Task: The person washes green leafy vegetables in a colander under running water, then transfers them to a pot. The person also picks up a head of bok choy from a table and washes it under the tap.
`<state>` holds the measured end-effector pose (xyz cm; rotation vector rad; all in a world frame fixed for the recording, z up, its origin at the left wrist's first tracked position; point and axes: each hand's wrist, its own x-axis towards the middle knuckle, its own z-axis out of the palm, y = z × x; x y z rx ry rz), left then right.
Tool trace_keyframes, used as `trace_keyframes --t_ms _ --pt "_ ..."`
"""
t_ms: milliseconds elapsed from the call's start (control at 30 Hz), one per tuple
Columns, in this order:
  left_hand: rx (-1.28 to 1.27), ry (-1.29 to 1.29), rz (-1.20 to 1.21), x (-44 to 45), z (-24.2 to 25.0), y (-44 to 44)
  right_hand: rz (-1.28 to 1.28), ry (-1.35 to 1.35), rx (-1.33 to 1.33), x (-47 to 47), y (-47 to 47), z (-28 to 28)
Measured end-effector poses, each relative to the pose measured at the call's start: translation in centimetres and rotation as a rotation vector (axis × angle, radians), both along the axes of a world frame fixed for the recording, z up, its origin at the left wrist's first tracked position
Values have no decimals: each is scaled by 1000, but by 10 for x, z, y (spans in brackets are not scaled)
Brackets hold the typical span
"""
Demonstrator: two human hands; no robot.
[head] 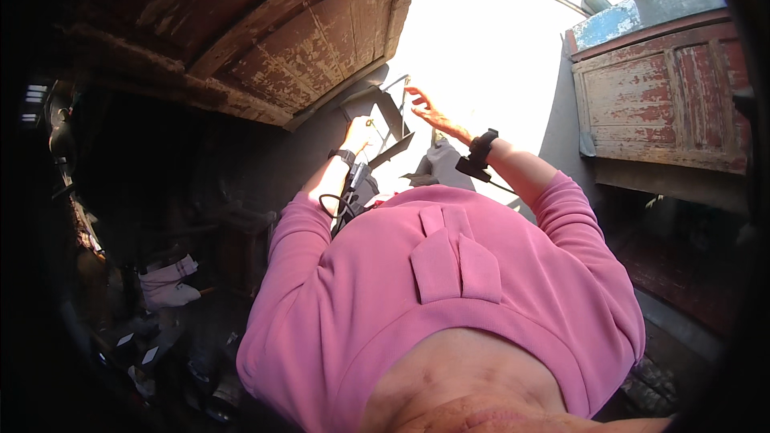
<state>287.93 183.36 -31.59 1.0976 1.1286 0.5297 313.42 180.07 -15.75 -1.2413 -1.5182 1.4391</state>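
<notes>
My left hand (pixel 360 134) is raised in strong sunlight beside a dark, open box-like piece (pixel 391 114) with flat sides. Its fingers are bent near a small thin item, but glare hides whether they grip it. My right hand (pixel 426 109) reaches in from the right, fingers spread and slightly curled, close to a thin upright strip (pixel 406 87) at the edge of that piece. Whether a fingertip touches the strip cannot be told. Both wrists wear black straps, with a cable near each.
A worn wooden door with peeling paint (pixel 313 48) stands at the upper left. Another weathered panelled door (pixel 649 96) is on the right. White boots or socks (pixel 165 285) and other clutter lie in shadow at the lower left. Glare washes out the ground ahead.
</notes>
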Motion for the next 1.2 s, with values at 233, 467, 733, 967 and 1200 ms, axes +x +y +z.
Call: trace_keyframes --t_ms 233,467,733,967,1200 --pt "259 513 194 23 -41 29 500 -858 441 7 84 -23" --pt "-79 448 7 20 -32 38 749 -763 358 -8 133 -63" --pt "244 676 -96 72 21 49 508 -721 222 95 123 -18" --pt "372 835 -604 219 56 110 -81 -527 277 236 98 86" --pt "616 694 -504 425 95 172 -598 -674 267 395 109 169"
